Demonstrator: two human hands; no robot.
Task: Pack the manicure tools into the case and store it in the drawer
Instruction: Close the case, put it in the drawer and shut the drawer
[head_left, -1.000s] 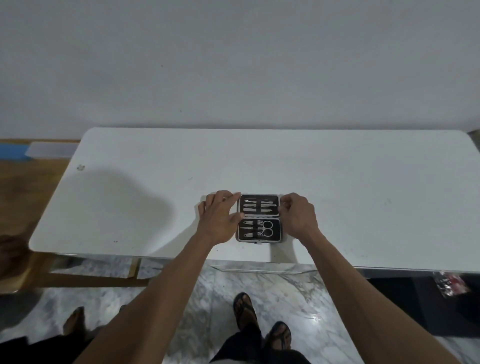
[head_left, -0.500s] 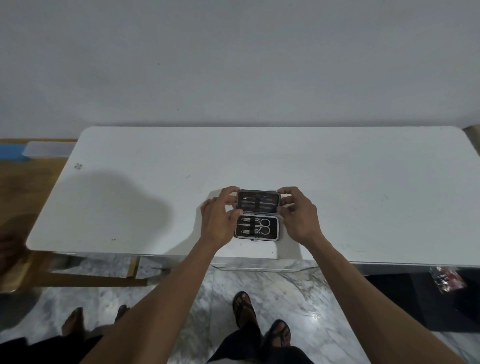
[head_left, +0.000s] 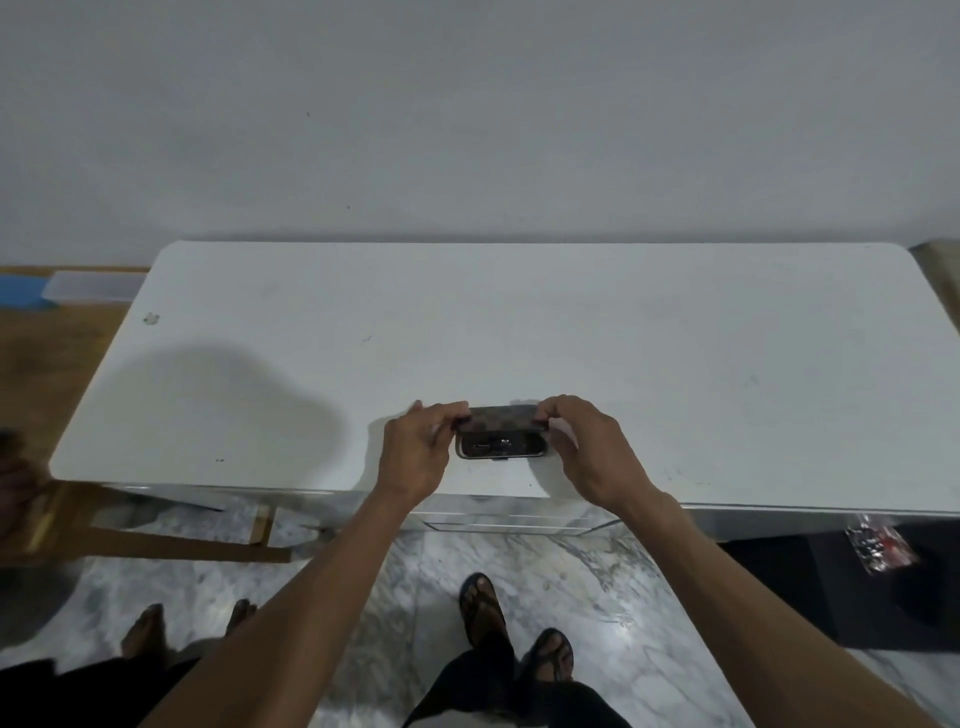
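Observation:
The small dark manicure case (head_left: 501, 432) lies near the front edge of the white table (head_left: 519, 332). Its patterned lid is folded most of the way down over the lower half, where metal tools still show in a narrow gap. My left hand (head_left: 418, 451) pinches the lid's left end and my right hand (head_left: 584, 447) pinches its right end. A drawer front (head_left: 514, 522) runs under the table edge just below the case.
A second person's bare feet (head_left: 150, 626) stand on the marble floor at lower left. A wooden frame (head_left: 171, 540) leans under the table's left side. A red-and-white packet (head_left: 880, 543) lies on something dark at the right. My own sandalled feet (head_left: 511, 631) are below.
The case lay fully open a second ago. Both hands have swung the far half up and toward me, so the lid now nearly covers the tools.

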